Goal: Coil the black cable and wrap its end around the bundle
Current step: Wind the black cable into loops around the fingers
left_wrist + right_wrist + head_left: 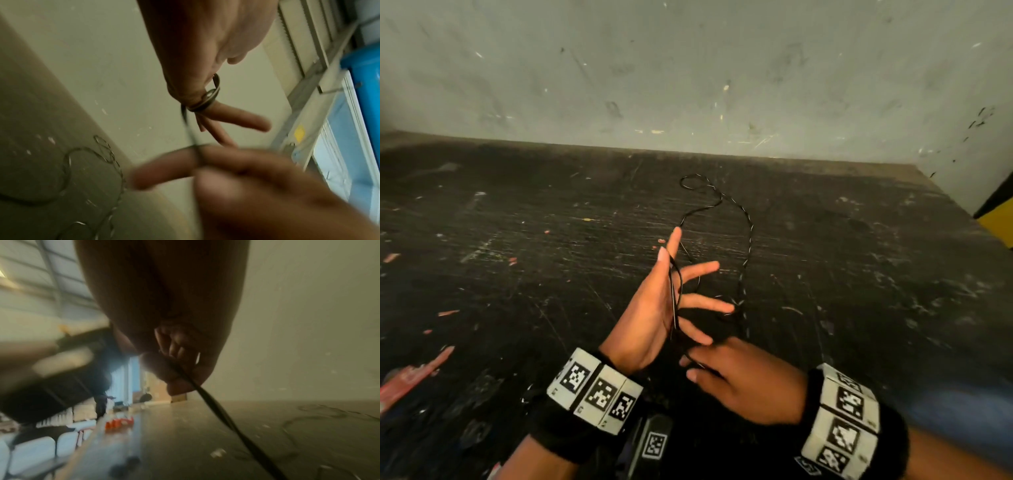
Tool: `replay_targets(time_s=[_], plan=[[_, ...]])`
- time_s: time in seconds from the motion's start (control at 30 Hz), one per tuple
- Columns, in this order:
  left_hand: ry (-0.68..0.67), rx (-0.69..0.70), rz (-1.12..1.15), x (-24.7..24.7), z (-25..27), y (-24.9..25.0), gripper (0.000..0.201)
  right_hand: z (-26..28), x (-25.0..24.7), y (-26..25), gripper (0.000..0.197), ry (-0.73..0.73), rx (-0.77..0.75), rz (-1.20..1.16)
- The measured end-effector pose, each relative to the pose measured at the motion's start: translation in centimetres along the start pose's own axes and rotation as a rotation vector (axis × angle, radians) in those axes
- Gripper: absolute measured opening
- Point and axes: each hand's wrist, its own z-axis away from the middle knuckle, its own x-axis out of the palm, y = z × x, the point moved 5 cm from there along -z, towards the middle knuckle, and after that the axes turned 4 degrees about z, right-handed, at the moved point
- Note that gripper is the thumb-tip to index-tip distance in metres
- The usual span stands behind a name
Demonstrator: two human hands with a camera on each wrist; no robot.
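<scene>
A thin black cable lies in loose curves on the dark tabletop, its far loop near the wall. My left hand is held up with spread, straight fingers, and a few turns of the cable run round it. In the left wrist view those turns wrap the base of the fingers. Just below, my right hand pinches the cable between thumb and forefinger. The right wrist view shows the cable leaving the right fingertips down toward the table.
A scuffed grey wall closes the table's far edge. Red scraps lie at the left front. A yellow and black object stands past the table's right edge. Both wrists carry marker bands.
</scene>
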Motion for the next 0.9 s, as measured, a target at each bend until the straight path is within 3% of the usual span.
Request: replay_targets(time_s=[0.17, 0.33, 0.43, 0.53, 0.67, 0.77, 0.83, 0.9], plan=[[0.011, -0.073, -0.252, -1.0, 0.2, -1.8, 0.085, 1.1, -5.5, -3.4, 0.014, 0.016, -0.013, 0.123], [-0.183, -0.184, -0.393, 0.8, 1.6, -3.2, 0.085, 0.7, -12.0, -3.1, 0.009, 0.032, -0.023, 0.216], [-0.262, -0.288, -0.434, 1.7, 2.5, -3.6, 0.08, 0.3, -15.7, -2.4, 0.008, 0.145, -0.089, 0.253], [-0.354, -0.365, -0.306, 2.5, 3.3, -3.1, 0.083, -0.3, -18.0, 0.6, 0.017, 0.285, -0.056, 0.211], [-0.481, -0.315, -0.094, 3.9, 3.8, -1.5, 0.085, -1.1, -15.9, 6.0, 0.034, 0.378, 0.088, 0.262], [-0.552, -0.252, 0.065, 5.2, 3.6, -0.2, 0.088, -1.7, -11.0, 8.7, 0.027, 0.284, 0.177, 0.288], [-0.498, -0.175, 0.182, 5.3, 2.6, 0.8, 0.089, -2.3, -7.2, 8.9, 0.023, 0.178, 0.215, 0.278], [-0.361, -0.085, 0.253, 4.4, 1.0, 1.8, 0.094, -2.6, -3.9, 7.6, 0.028, 0.106, 0.206, 0.253]])
